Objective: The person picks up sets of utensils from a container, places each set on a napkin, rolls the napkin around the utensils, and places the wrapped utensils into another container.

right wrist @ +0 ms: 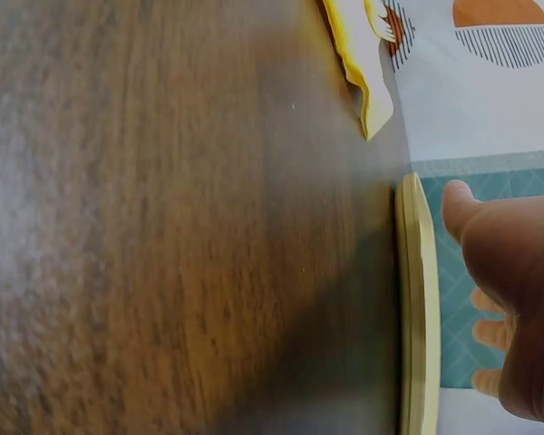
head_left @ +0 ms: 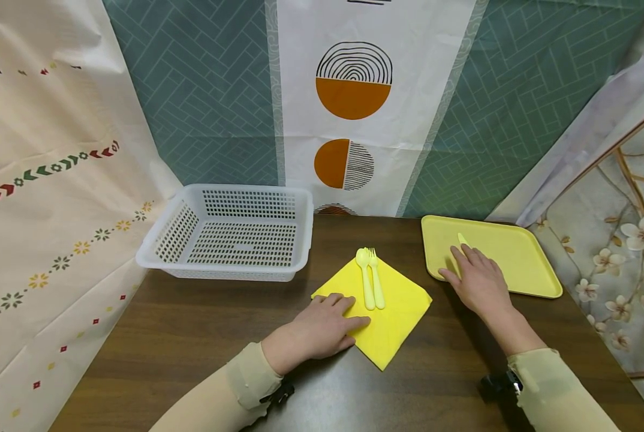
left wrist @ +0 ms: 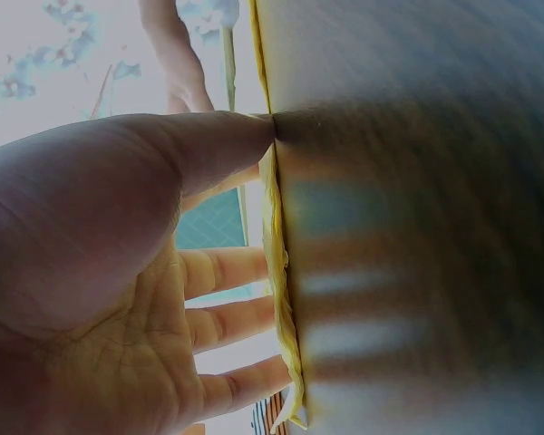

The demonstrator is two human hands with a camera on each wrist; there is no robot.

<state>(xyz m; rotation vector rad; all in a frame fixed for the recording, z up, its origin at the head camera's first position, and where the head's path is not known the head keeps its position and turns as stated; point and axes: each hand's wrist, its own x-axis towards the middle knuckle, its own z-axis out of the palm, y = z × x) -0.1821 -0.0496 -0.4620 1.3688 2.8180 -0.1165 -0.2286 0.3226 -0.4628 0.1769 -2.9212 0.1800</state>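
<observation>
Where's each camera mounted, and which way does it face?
Head: on the head, facing forward and down at the tabletop; shows left hand, right hand and both sleeves.
Left wrist: under that wrist, looking along the palm to the yellow napkin; image sideways, tabletop at right; shows left hand, part of the right arm.
Right wrist: under that wrist, looking past right hand toward the yellow tray; sideways, tabletop at left.
Shared: head and right wrist both show napkin and tray.
</observation>
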